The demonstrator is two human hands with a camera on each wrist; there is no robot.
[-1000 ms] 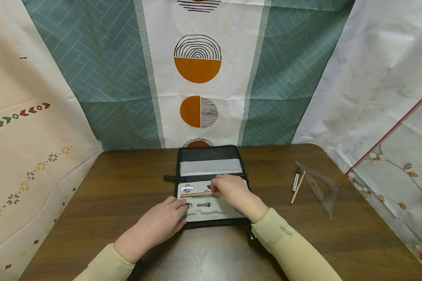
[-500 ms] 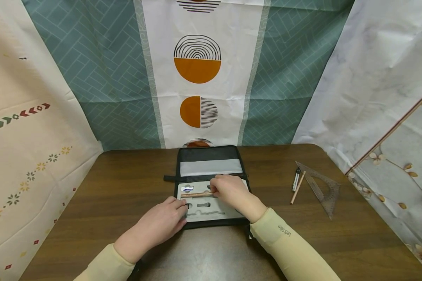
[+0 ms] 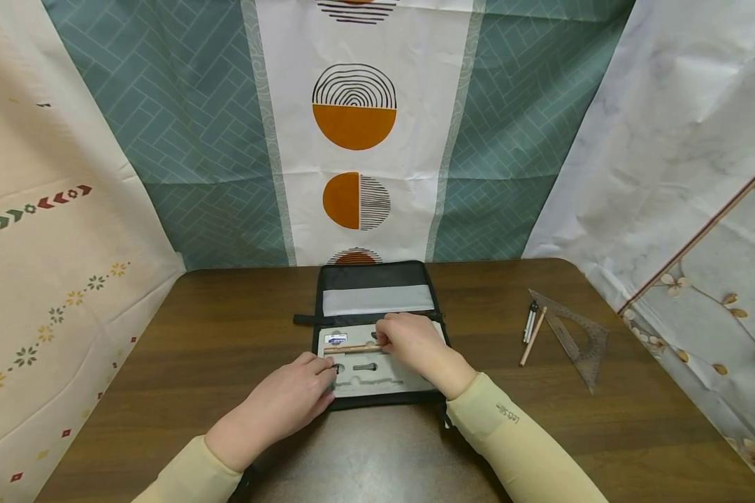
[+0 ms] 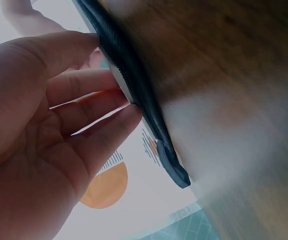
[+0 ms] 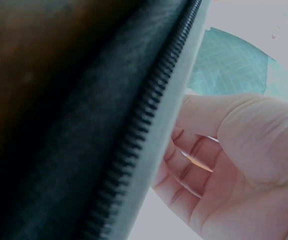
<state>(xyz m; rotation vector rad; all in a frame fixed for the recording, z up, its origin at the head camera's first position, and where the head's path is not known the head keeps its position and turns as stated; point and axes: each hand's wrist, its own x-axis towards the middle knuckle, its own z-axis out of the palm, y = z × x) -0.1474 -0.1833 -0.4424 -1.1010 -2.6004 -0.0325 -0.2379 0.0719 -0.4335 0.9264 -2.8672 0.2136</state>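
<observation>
An open black zip case (image 3: 379, 275) lies on the table with a light grey moulded insert (image 3: 377, 390) in its near half. A wooden pencil (image 3: 351, 348) lies across the insert, its right end covered by my right hand (image 3: 415, 342), whose curled fingers pinch it there. Straight fingers of my left hand (image 3: 292, 395) rest on the insert's left edge; the left wrist view shows the fingertips (image 4: 133, 111) right at the zipped border. A blue-and-white eraser (image 3: 335, 339) sits in the top left of the insert. Below the pencil, a small dark part (image 3: 365, 366) fills a slot.
To the right on the brown table (image 3: 226, 314) lie a clear set square (image 3: 594, 349), another pencil (image 3: 532, 337) and a silver compass (image 3: 529, 323). A black strap (image 3: 305, 319) sticks out left of the case. Patterned cloths hang behind and at both sides.
The visible part of the pencil lies slightly flatter along the insert than a second ago. Both hands stay nearly in place.
</observation>
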